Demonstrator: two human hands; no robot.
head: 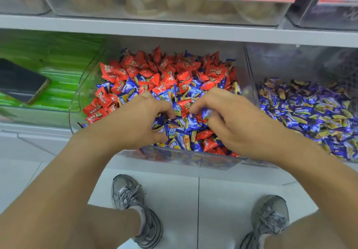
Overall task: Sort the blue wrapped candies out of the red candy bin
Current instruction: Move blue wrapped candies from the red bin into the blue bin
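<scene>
Both hands work in the front of the red candy bin (213,160), a clear tub on the shelf. The right hand (234,122) has a narrow grip, fingertips pinching one blue wrapped candy (205,112). The left hand (135,121) is curled down into the pile with its fingers among the wrappers; whether that grip holds anything I cannot tell.

To do this step well, I would judge it best to lift the pinched candy straight up so no red ones ride along, and carry it to the right of the grip. Use the left hand to rake blue ones forward.

Just under and between the grips lies a dense patch of blue candies (180,132). Beyond the grips, the red candies (170,68) dominate the back, with a few blue showing. Right of the right grip, the neighbouring bin (251,86) holds only blue-and-gold candies (310,109). Left of the left grip, a tub (64,111) of green packets carries a phone (21,81).
</scene>
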